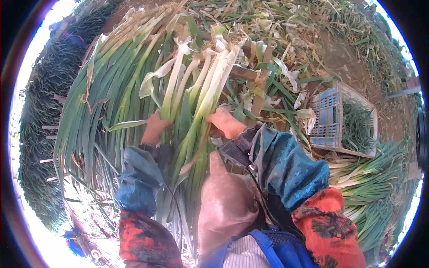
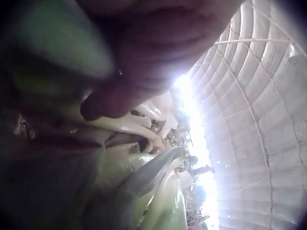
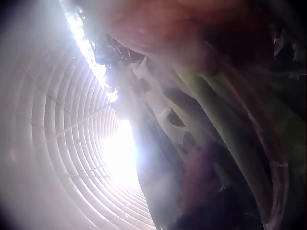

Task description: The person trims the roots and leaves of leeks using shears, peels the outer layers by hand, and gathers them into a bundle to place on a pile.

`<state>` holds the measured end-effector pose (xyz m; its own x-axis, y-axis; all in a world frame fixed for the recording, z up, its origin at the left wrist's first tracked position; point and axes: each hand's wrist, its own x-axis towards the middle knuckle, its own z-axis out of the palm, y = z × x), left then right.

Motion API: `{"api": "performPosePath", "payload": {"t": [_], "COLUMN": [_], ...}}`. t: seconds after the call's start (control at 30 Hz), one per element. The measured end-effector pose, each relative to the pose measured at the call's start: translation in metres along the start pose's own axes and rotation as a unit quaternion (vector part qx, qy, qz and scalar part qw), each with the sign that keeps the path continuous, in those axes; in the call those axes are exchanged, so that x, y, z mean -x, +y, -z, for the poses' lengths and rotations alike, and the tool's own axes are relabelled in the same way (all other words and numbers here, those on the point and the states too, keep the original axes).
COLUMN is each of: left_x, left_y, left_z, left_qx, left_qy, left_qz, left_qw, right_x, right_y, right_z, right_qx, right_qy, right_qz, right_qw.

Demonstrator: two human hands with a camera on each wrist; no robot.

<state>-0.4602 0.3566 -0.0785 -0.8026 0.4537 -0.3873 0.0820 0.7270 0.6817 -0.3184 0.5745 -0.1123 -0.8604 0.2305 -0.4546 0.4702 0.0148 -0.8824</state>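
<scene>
A bunch of long green onions (image 1: 206, 89), white shafts away from me and green leaves toward my body, lies between my two hands. My left hand (image 1: 155, 127) grips the bunch's left side where white turns green. On the other side my right hand (image 1: 227, 123) holds the stalks with bent fingers. In the left wrist view, dark fingers (image 2: 115, 96) lie over pale stalks (image 2: 129, 125). The right wrist view shows the right hand (image 3: 192, 36) over a green stalk (image 3: 216, 115). Loose outer leaves (image 1: 156, 80) hang off the shafts.
More green onions (image 1: 120, 76) are heaped at left, roots away from me. A wooden frame (image 1: 259, 89) stands behind the bunch. At right are a plastic crate (image 1: 326, 120) holding greens and a pile of green onions (image 1: 371, 178). Peeled leaves (image 1: 286, 35) litter the ground.
</scene>
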Motion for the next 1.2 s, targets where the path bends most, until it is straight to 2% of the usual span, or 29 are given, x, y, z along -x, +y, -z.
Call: {"api": "performPosePath", "payload": {"t": [0.03,0.07,0.13,0.2,0.23,0.27,0.3,0.33,0.37,0.4,0.47,0.5,0.53,0.6,0.63,0.67,0.7,0.73,0.8,0.83,0.87,0.97,1.0,1.03,1.07,1.1,1.17,1.2], "left_x": [0.004,0.009,0.016,0.018,0.015,0.009,0.003,-0.002,-0.007,-0.011,-0.015,-0.016,-0.016,-0.015,-0.014,-0.011,-0.012,-0.027,-0.035,-0.036,-0.034,-0.046,-0.064,-0.063,-0.061,-0.051,-0.013,-0.005], "left_y": [0.005,0.008,0.013,0.018,0.013,0.004,-0.003,-0.007,-0.011,-0.012,0.007,0.016,0.025,0.045,0.057,0.074,0.085,0.080,0.093,0.097,0.097,0.093,0.072,0.073,0.076,0.087,0.109,0.121], "left_z": [0.000,-0.001,0.001,0.003,0.001,0.000,0.001,0.005,0.010,0.013,0.029,0.038,0.045,0.059,0.062,0.061,0.059,0.054,0.041,0.033,0.026,0.010,0.005,0.007,0.007,0.008,0.025,0.027], "left_qx": [0.046,0.091,0.159,0.205,0.196,0.187,0.176,0.119,0.063,0.006,-0.156,-0.233,-0.251,-0.285,-0.248,-0.212,-0.176,-0.157,-0.168,-0.173,-0.142,-0.184,-0.167,-0.156,-0.144,-0.131,-0.192,-0.156], "left_qy": [-0.025,-0.050,-0.089,-0.115,-0.114,-0.112,-0.109,-0.092,-0.074,-0.057,0.046,0.098,0.132,0.201,0.188,0.173,0.158,0.139,0.086,0.060,0.067,0.032,0.021,0.011,0.001,-0.009,-0.050,-0.080], "left_qz": [-0.009,-0.018,-0.026,-0.030,-0.042,-0.054,-0.067,-0.072,-0.077,-0.080,-0.003,0.037,0.031,0.020,0.018,0.017,0.014,-0.002,0.016,0.026,0.013,0.042,0.051,0.055,0.058,0.062,-0.097,-0.077], "left_qw": [0.999,0.994,0.983,0.972,0.973,0.975,0.976,0.986,0.992,0.995,0.987,0.967,0.959,0.937,0.950,0.962,0.972,0.978,0.982,0.983,0.987,0.981,0.984,0.986,0.988,0.989,0.975,0.981], "right_x": [-0.006,-0.003,0.009,0.034,0.025,0.031,0.037,0.041,0.029,0.026,0.014,0.018,0.023,0.033,0.035,0.033,0.042,0.051,0.051,0.050,0.048,0.035,0.028,0.017,0.005,0.002,0.010,0.011], "right_y": [0.013,0.002,-0.033,-0.095,-0.097,-0.114,-0.132,-0.132,-0.108,-0.088,-0.040,-0.043,-0.048,-0.068,-0.074,-0.078,-0.084,-0.086,-0.098,-0.099,-0.099,-0.099,-0.093,-0.085,-0.074,-0.070,-0.060,-0.056], "right_z": [-0.001,0.005,0.020,0.052,0.075,0.091,0.108,0.130,0.155,0.172,0.186,0.181,0.178,0.173,0.168,0.159,0.134,0.115,0.093,0.081,0.066,0.010,-0.004,-0.019,-0.033,-0.039,-0.048,-0.050], "right_qx": [0.019,0.057,-0.021,-0.202,-0.133,-0.248,-0.340,-0.266,-0.173,0.106,0.336,0.443,0.423,0.329,0.273,0.335,0.415,0.393,0.350,0.323,0.293,0.191,0.155,0.041,-0.074,-0.184,-0.184,-0.183], "right_qy": [-0.017,-0.008,0.052,0.047,0.108,0.176,0.225,0.314,0.393,0.501,0.590,0.616,0.634,0.506,0.431,0.323,0.325,0.364,0.336,0.270,0.203,0.101,0.064,-0.010,-0.086,-0.160,-0.185,-0.195], "right_qz": [0.026,0.011,-0.049,0.020,0.077,0.157,0.250,0.259,0.269,0.207,0.211,0.206,0.181,0.122,0.089,0.023,0.015,0.108,0.239,0.261,0.280,0.190,0.168,0.105,0.039,-0.027,0.097,0.159], "right_qw": [0.999,0.998,0.997,0.978,0.982,0.940,0.878,0.874,0.862,0.833,0.703,0.618,0.622,0.788,0.856,0.885,0.849,0.838,0.842,0.869,0.892,0.958,0.971,0.994,0.993,0.969,0.960,0.950]}}
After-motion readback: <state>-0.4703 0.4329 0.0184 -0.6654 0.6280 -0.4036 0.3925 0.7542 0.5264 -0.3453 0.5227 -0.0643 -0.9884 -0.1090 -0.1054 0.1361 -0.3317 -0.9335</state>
